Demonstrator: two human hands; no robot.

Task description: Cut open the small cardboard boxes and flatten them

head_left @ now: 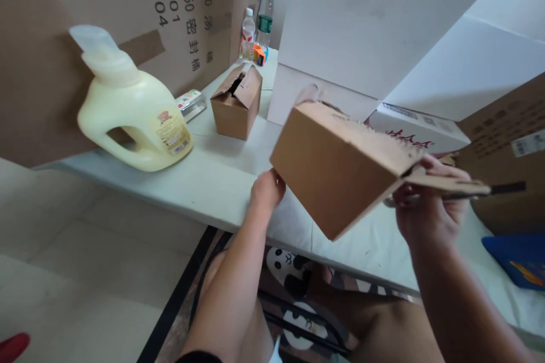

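Observation:
A brown cardboard box [334, 170] is tilted in the air above the near part of the table, with torn, ragged edges along its top. My left hand [267, 190] is closed at the box's lower left corner, its fingertips partly hidden behind the box. At the right end, my right hand [434, 204] is wrapped round a cardboard flap [447, 183] of the same box. A dark, thin strip sticks out to the right past that flap; what it belongs to is unclear. The inside of the box is hidden.
A smaller cardboard box [237, 103] stands behind on the white table [213, 181]. To its left is a pale yellow jug [131, 102]. Bottles [264, 14] stand at the back. A white box [421, 127] and a blue object [517, 261] are at the right.

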